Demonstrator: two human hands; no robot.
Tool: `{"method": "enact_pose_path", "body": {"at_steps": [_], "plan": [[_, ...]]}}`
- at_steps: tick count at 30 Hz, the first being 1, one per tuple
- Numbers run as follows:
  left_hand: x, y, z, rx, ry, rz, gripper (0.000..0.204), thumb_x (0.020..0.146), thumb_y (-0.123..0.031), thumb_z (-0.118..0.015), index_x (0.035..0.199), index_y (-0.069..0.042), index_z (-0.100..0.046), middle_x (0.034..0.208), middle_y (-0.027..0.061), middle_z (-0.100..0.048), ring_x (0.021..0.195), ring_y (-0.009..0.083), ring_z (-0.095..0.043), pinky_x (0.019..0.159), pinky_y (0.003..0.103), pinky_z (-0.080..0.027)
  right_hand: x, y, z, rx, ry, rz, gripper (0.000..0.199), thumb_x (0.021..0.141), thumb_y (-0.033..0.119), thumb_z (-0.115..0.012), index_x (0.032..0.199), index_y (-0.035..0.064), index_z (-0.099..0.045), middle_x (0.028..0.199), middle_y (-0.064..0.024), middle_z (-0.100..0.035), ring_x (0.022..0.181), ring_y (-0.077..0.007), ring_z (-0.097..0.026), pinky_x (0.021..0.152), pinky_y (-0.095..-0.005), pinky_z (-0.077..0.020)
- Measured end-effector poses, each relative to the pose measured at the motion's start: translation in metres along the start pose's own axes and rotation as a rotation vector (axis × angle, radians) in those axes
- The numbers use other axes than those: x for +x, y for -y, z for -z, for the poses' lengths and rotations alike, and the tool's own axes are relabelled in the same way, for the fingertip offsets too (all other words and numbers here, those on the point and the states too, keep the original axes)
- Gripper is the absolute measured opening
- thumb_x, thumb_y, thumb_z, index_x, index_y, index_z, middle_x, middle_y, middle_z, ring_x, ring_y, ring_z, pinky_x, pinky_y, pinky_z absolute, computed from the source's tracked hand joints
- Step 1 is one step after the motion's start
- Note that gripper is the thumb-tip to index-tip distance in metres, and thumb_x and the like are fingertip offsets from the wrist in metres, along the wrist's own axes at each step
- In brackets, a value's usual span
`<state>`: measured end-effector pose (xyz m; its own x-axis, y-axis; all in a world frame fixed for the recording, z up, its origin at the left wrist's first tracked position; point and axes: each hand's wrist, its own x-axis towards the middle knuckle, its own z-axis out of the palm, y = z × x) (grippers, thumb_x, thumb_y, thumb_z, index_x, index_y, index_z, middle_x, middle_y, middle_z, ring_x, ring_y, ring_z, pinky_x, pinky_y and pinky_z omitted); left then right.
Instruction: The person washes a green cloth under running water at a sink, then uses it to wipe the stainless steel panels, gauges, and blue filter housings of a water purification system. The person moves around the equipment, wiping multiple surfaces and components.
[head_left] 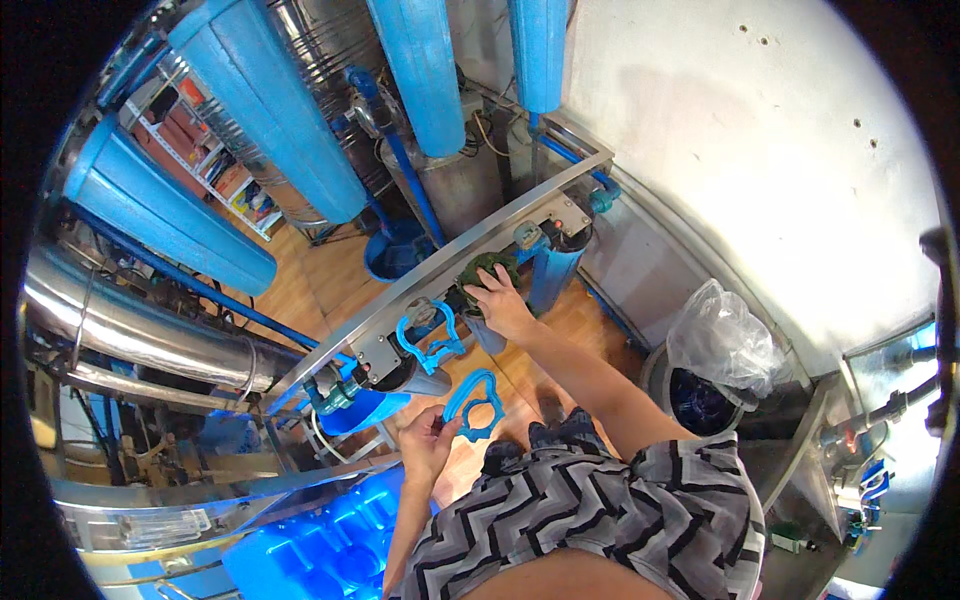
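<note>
One blue ring wrench [472, 384], 6 o'clock of centre: left hand [426, 446], fingers pinching edge. Dark green cap [482, 263], 12 o'clock: right hand [505, 309], fingers half-curled over, grip unclear. Step, seemingly: handling cap; next calls for firm hold.

Enclosed at the upper right by a flat off-white wall [800, 95], dotted with small dark holes and washed by a broad white glare. Floored in glossy orange-tan tile [308, 285] with thin seams. Furnished at the far upper left with a white-framed shelving rack [200, 172], stacked with multicoloured items.
</note>
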<state>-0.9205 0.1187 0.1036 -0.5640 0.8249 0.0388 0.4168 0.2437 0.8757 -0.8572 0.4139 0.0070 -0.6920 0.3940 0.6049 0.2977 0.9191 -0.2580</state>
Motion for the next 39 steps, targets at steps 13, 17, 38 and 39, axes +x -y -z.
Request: {"method": "enact_pose_path", "body": {"at_steps": [13,17,38,39], "plan": [[-0.022,0.019,0.020,0.002,-0.041,0.065,0.018,0.080,-0.010,-0.075,0.091,0.001,-0.065,0.067,0.0050,-0.062,0.059,0.0079,-0.055,0.055,0.025,-0.045,-0.031,0.009,0.027,-0.122,0.359,-0.527,0.039,0.076,0.017,-0.063,0.115,0.0145,-0.059,0.111,-0.0163,-0.054,0.099,-0.0388,-0.058,0.074,-0.0472,-0.0535],[-0.023,0.018,0.021,-0.048,-0.006,0.063,0.019,0.080,-0.010,-0.075,0.092,0.001,-0.066,0.068,0.0056,-0.063,0.060,0.0081,-0.057,0.056,0.025,-0.046,-0.018,0.056,0.008,0.037,0.573,-0.688,0.036,0.081,0.021,-0.058,0.116,0.0147,-0.052,0.091,-0.0170,-0.067,0.084,-0.0388,-0.067,0.072,-0.0494,-0.0537],[0.040,-0.006,-0.023,-0.042,0.042,-0.011,0.022,0.080,-0.009,-0.075,0.098,0.000,-0.068,0.072,0.0021,-0.065,0.063,0.0058,-0.054,0.058,0.022,-0.045,0.040,-0.157,0.076,-0.096,-0.190,-0.590,0.038,0.076,0.006,-0.058,0.111,0.0173,-0.066,0.128,-0.0155,-0.054,0.111,-0.0387,-0.054,0.090,-0.0498,-0.0476],[0.053,-0.012,-0.033,0.006,0.058,-0.027,0.022,0.080,-0.009,-0.075,0.098,0.000,-0.068,0.073,0.0019,-0.065,0.063,0.0059,-0.053,0.058,0.022,-0.045,0.038,-0.166,0.068,-0.283,0.169,-0.610,0.038,0.077,0.008,-0.059,0.112,0.0203,-0.066,0.135,-0.0114,-0.051,0.113,-0.0362,-0.053,0.089,-0.0522,-0.0472]]}}
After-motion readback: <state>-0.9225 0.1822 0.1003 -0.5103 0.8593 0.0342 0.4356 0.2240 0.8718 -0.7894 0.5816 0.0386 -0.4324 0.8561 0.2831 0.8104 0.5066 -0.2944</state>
